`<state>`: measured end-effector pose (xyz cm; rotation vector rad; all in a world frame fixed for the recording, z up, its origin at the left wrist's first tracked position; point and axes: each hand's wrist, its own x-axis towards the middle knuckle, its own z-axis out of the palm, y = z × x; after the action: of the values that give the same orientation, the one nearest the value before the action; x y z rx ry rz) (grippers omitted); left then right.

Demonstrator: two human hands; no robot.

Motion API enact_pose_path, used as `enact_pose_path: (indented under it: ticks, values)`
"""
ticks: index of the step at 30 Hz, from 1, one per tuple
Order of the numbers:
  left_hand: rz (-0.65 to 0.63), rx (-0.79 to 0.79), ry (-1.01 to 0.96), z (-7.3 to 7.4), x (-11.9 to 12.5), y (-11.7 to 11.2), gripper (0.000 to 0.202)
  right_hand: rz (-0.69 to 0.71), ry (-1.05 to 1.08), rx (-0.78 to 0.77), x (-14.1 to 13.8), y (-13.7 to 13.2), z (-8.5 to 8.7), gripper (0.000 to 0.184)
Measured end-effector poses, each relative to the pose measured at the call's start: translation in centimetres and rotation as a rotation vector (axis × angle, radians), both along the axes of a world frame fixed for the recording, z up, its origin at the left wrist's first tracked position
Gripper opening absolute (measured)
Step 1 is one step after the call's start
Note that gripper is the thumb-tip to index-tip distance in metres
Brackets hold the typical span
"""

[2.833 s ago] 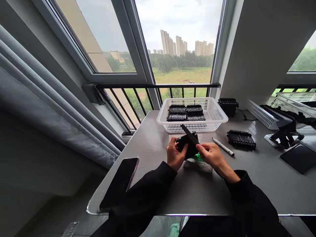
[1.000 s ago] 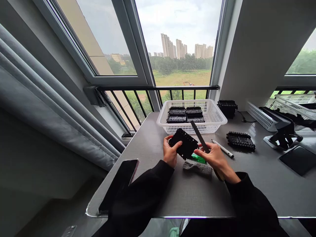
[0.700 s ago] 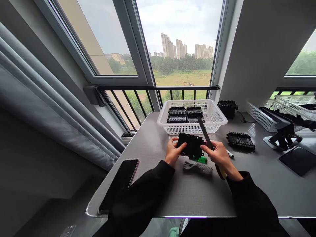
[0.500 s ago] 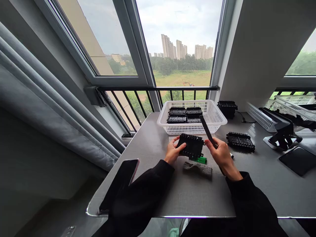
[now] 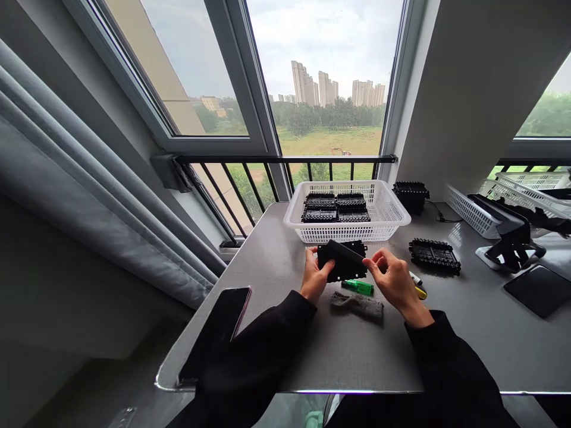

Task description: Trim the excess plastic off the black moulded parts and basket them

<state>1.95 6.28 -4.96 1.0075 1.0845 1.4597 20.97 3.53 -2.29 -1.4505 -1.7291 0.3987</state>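
The left hand (image 5: 315,276) is pinching a black plate (image 5: 350,271) at its left end, the thumb pressing on the face and the fingers curling behind. The plate is sitting above the surface (image 5: 348,356), just on the near side of the white basket (image 5: 348,232); this grip is probably leaving most of its face free and steadying it against a push.

The right hand (image 5: 395,285) is pinching a flat dark file (image 5: 345,252) between thumb and fingers, with the yellow handle (image 5: 420,292) showing beyond the wrist. Gripping so far forward is likely giving finer control of the blade, which is lying slantwise over the plate; whether it is touching everywhere cannot be told. Whether the right fingertips are also touching the plate is unclear.

A green tool (image 5: 359,287) and a grey cloth (image 5: 357,305) are lying just on the near side of the plate, seemingly for easy reach. A white pen (image 5: 415,278) is partly hiding behind the right hand. Black parts (image 5: 319,214) are resting in the basket's left portion, apparently grouped for order, while another black part (image 5: 435,255) is lying apart on the right.
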Motion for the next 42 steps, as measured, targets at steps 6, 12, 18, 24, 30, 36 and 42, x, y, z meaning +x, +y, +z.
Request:
enact_pose_path:
  ticks: [6, 12, 18, 24, 30, 36, 42]
  values:
    - [-0.014, 0.124, 0.055, 0.1, 0.4, -0.3, 0.040, -0.005, -0.029, 0.040, -0.3, 0.2, -0.7, 0.040]
    - [0.060, 0.129, 0.047, 0.0, 0.2, -0.1, 0.037, -0.189, 0.012, 0.111, 1.0, 0.2, -0.3, 0.046]
    - [0.036, 0.127, 0.059, -0.2, 0.2, -0.2, 0.039, -0.073, -0.019, 0.094, 0.3, 0.1, -0.4, 0.046]
    - [0.080, 0.139, 0.040, -0.4, 0.0, 0.1, 0.041, -0.237, 0.028, 0.136, 1.5, 0.4, -0.5, 0.046]
    - [0.052, 0.146, 0.063, -0.2, 0.0, 0.0, 0.040, -0.097, -0.007, 0.121, 0.6, 0.1, -0.5, 0.046]
    - [0.083, 0.135, 0.050, -0.2, -0.1, 0.0, 0.040, -0.260, 0.023, 0.155, 1.8, 0.4, -0.4, 0.047]
    - [0.052, 0.154, 0.057, -0.2, 0.0, -0.1, 0.040, -0.105, 0.009, 0.157, 1.0, 0.3, -0.8, 0.046]
